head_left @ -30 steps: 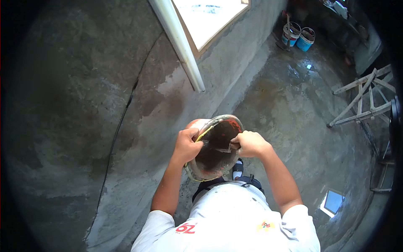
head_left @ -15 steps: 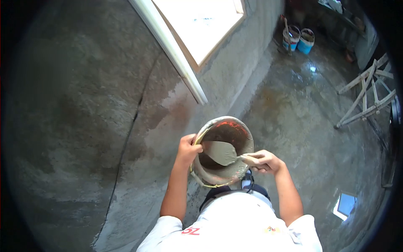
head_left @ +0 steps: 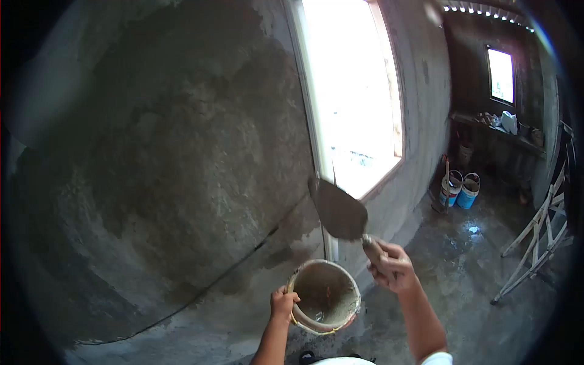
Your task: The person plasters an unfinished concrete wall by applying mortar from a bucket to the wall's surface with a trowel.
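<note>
My right hand [head_left: 392,266] is closed round the handle of a trowel [head_left: 339,210], raised in front of the window with its blade pointing up and left. The blade looks grey and coated. My left hand [head_left: 283,304] grips the left rim of a bucket [head_left: 328,265], thumb over the edge. Grey mortar smears line the bucket's inside, and its mouth is tilted toward me. The trowel is above the bucket, apart from it.
A rough plastered wall [head_left: 201,146] with a dark cable [head_left: 243,255] stands to the left. A bright window [head_left: 359,103] opens ahead. Two blue-and-white buckets [head_left: 467,193] stand on the wet floor [head_left: 453,267]. A wooden trestle [head_left: 535,240] is at the right, beyond it a cluttered shelf [head_left: 496,126].
The trowel has come up out of the bucket's mouth and its blade now points upward. My view has lifted toward the wall and window; my left hand still holds the bucket.
</note>
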The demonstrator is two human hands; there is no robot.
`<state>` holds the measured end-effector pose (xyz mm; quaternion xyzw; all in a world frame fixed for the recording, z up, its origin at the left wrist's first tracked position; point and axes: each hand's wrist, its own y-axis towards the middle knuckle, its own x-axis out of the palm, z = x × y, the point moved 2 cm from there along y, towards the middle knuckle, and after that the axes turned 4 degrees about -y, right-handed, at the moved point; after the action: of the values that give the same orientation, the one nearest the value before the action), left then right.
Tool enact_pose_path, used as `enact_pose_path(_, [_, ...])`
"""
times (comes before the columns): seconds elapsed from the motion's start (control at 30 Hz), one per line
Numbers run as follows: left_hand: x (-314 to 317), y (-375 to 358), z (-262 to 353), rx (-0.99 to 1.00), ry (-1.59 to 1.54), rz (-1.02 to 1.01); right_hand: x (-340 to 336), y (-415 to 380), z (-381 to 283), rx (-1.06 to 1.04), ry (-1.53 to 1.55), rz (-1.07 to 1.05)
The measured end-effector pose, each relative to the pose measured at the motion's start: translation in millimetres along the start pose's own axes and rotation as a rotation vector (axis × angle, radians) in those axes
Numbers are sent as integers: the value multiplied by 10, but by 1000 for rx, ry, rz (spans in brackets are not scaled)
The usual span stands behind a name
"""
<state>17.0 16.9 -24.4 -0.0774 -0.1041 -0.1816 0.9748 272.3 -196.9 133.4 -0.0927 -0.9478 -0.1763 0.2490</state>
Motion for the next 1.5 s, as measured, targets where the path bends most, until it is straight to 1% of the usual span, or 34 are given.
enact_pose_path(0.1, [-114,41,-102,-31,74,65,368,797,-458,-194,-165,56])
enact_pose_path(0.13, [-262,55,-128,-34,86,84,492,1094,-416,-264,-239,98])
enact_pose_path(0.2, [-420,49,-102,-23,111,95,696,1630,-636,-492,-471,161])
enact_pose_path(0.23, [-568,77,-157,-23,122,122,772,1881,-774,-527,-651,182])
enact_pose_path(0.27, [-706,150,-182,-20,130,145,827,2228,-833,-799,-862,251])
enact_pose_path(0.3, [-793,175,-177,-10,129,134,982,2459,-954,-906,-853,254])
enact_pose_path(0.33, [-852,158,-146,41,94,162,1145,2612,-1115,-1021,-989,337])
enact_pose_path(0.37, [-918,152,-107,92,59,188,1237,2817,-1257,-1034,-991,343])
enact_pose_path(0.4, [-1006,137,-71,102,59,179,1298,3037,-1380,-1100,-1081,393])
enact_pose_path(0.43, [-1101,120,-47,48,112,171,1329,3245,-1481,-1164,-1173,445])
enact_pose_path(0.47, [-1191,116,-34,-5,165,165,1335,3456,-1570,-1175,-1174,450])
enact_pose_path(0.53, [-1369,164,-14,-27,208,177,1313,3820,-1659,-1232,-1350,564])
enact_pose_path(0.57, [-1424,178,-38,-58,243,197,1312,3926,-1637,-1242,-1352,567])
enact_pose_path(0.6, [-1404,150,-35,91,301,172,1286,4026,-1583,-1108,-1429,607])
enact_pose_path(0.63, [-1432,179,-18,94,299,167,1233,4097,-1487,-965,-1501,645])
enact_pose_path(0.67, [-1470,182,13,106,333,170,1114,4135,-1299,-1052,-1578,588])
enact_pose_path(0.7, [-1510,138,38,113,371,173,1000,4104,-1106,-1042,-1586,590])
enact_pose_path(0.73, [-1371,38,285,80,334,247,894,4034,-893,-1066,-1570,528])
enact_pose_path(0.77, [-1403,62,236,66,329,240,815,3953,-752,-1094,-1557,463])
enact_pose_path(0.8, [-1464,121,207,104,339,224,794,3813,-688,-1084,-1570,460])
enact_pose_path(0.83, [-1534,145,182,142,352,211,786,3646,-638,-1204,-1474,419])
enact_pose_path(0.87, [-1530,160,204,119,367,220,847,3506,-672,-1327,-1371,376])
enact_pose_path(1.0, [-1612,262,60,74,388,220,1189,3568,-1235,-1316,-1232,450])
enact_pose_path(1.07, [-1555,243,66,81,392,240,1365,3819,-1648,-1264,-1321,546])
enact_pose_path(1.1, [-1517,199,93,82,394,240,1354,3963,-1720,-1265,-1320,548])
enact_pose_path(1.17, [-1440,151,157,122,278,211,1337,4210,-1771,-1211,-1524,551])
enact_pose_path(1.2, [-1478,184,85,121,280,210,1324,4187,-1670,-1210,-1525,553])
enact_pose_path(1.27, [-1560,234,-141,171,247,189,1204,4032,-1220,-996,-1602,581])
enact_pose_path(1.33, [-1538,230,-157,122,262,164,753,3995,-650,-975,-1555,421])
enact_pose_path(1.37, [-1500,203,-160,78,283,144,589,3875,-364,-997,-1607,414])
enact_pose_path(1.4, [-1391,140,-46,15,264,199,498,3679,-185,-957,-1569,337])
enact_pose_path(1.43, [-1373,210,-142,21,246,194,474,3467,-80,-1182,-1476,266])
enact_pose_path(1.47, [-1432,245,-289,40,224,207,497,3301,-41,-1184,-1408,274])
enact_pose_path(1.5, [-1429,256,-263,65,204,222,551,3201,-67,-1190,-1336,284])
